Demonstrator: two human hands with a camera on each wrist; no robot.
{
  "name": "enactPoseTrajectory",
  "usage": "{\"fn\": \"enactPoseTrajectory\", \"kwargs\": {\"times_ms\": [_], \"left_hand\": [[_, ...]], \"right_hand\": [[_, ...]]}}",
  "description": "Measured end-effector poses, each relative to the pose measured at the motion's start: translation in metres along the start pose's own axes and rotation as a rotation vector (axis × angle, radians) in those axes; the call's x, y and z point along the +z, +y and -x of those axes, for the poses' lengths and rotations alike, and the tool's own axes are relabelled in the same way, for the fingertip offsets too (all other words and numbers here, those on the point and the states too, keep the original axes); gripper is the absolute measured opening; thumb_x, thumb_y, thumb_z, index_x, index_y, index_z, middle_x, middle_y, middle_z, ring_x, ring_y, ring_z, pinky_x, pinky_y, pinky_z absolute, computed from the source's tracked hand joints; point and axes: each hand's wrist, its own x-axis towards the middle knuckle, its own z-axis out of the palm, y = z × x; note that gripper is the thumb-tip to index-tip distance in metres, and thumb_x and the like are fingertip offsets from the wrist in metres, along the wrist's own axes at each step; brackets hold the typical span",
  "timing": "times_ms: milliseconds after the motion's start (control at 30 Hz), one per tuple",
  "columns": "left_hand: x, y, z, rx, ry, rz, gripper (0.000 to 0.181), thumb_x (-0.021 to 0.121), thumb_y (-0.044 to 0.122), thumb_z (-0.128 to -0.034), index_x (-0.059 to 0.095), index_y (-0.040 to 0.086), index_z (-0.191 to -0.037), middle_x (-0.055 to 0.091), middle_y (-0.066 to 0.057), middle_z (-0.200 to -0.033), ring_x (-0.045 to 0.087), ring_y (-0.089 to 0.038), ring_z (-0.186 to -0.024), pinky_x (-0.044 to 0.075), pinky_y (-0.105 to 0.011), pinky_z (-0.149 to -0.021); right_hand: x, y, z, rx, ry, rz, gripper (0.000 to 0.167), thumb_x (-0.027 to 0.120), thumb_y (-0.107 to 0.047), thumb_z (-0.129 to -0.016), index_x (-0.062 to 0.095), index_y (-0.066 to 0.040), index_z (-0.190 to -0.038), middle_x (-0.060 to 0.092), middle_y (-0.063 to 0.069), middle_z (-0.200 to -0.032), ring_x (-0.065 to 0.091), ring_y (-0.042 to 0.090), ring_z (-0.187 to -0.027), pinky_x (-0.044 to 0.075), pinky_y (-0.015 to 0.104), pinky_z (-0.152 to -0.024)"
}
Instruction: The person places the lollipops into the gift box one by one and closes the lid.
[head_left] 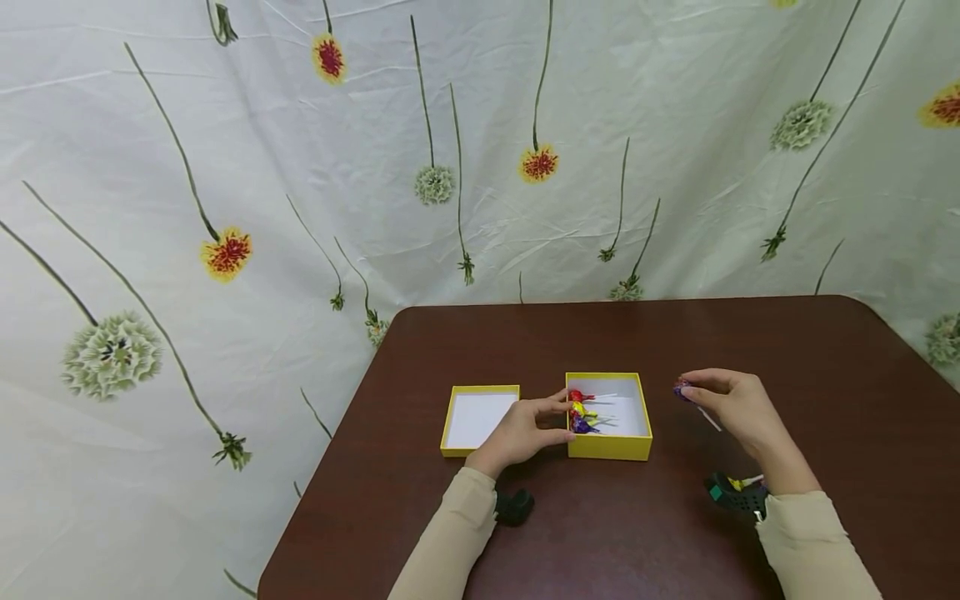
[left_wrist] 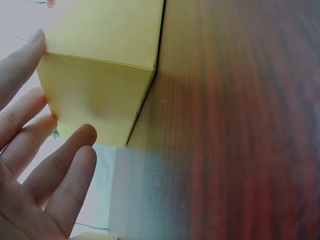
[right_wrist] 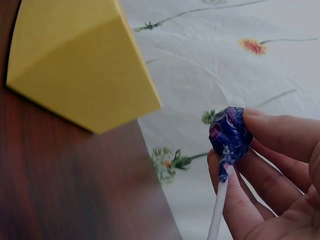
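Observation:
In the head view, my left hand [head_left: 521, 432] rests against the left side of an open yellow box [head_left: 609, 449]. Its fingers are spread and fairly straight, touching the box's edges and wall in the left wrist view. Inside the box, red, yellow and purple-blue lollipops [head_left: 581, 410] lie along the left side, their white sticks pointing right. To the box's right, above the table, my right hand [head_left: 753, 417] pinches a lollipop [right_wrist: 230, 132] by its blue-purple wrapped head between thumb and fingers. The white stick hangs downward.
A shallow yellow box lid [head_left: 480, 418] with a white inside lies left of the box. By my right wrist, a yellow-wrapped lollipop [head_left: 738, 483] is partly hidden behind the dark wrist strap [head_left: 735, 498]. A floral cloth [head_left: 360, 150] hangs behind the brown table [head_left: 480, 342].

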Motion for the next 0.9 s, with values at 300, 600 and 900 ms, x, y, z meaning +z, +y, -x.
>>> {"fn": "enactPoseTrajectory", "kwargs": {"times_ms": [300,600,900], "left_hand": [[0.000,-0.002,0.000,0.023,0.008,-0.020,0.052,0.076,0.033,-0.0886,0.063,0.021,-0.138,0.046,0.009,-0.154,0.049,-0.021,-0.141,0.046,-0.040,-0.112],[-0.001,-0.002,-0.001,0.032,0.000,-0.002,0.051,0.075,0.030,-0.0896,0.063,0.018,-0.137,0.046,0.006,-0.155,0.050,-0.022,-0.139,0.052,-0.032,-0.104],[-0.001,-0.004,-0.001,0.030,0.002,-0.007,0.051,0.076,0.032,-0.0887,0.064,0.018,-0.137,0.047,0.005,-0.154,0.050,-0.023,-0.139,0.052,-0.032,-0.104]], "right_hand": [[0.015,-0.013,-0.010,-0.020,-0.019,-0.011,0.038,0.069,-0.024,-0.096,0.067,0.001,-0.124,0.074,0.010,-0.114,0.068,0.006,-0.091,0.058,0.023,-0.075],[0.036,-0.025,-0.021,-0.026,-0.045,-0.009,0.034,0.068,-0.017,-0.096,0.068,0.001,-0.124,0.068,0.023,-0.125,0.069,0.024,-0.101,0.058,0.024,-0.083],[0.053,-0.035,-0.030,-0.066,-0.079,0.014,0.030,0.067,-0.013,-0.097,0.070,0.000,-0.123,0.068,0.023,-0.125,0.064,0.034,-0.112,0.055,0.049,-0.098]]}}
